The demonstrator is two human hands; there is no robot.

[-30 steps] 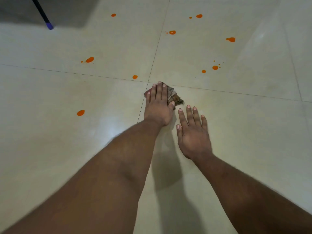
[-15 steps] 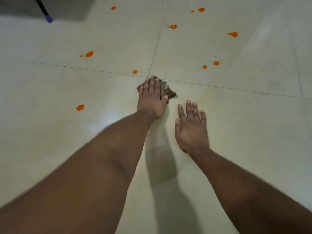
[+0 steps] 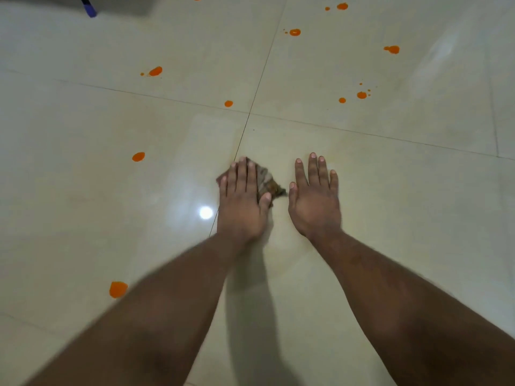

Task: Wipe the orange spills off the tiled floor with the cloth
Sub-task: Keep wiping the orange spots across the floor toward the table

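My left hand [image 3: 242,203] presses flat, fingers straight, on the crumpled cloth [image 3: 268,181], which lies on the tiled floor [image 3: 390,190] beneath that palm, one corner showing past the thumb. My right hand [image 3: 314,203] rests open on bare tile just beside it. Orange spills [image 3: 138,156] lie ahead and left of the pressing hand.

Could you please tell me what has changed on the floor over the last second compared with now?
The left hand has drawn the cloth back toward the person, away from the tile joint crossing where it was pressed earlier. Its fingers stay flat on the cloth. The right hand remains flat on the floor beside it. The orange spills, such as the nearest one, look unwiped.
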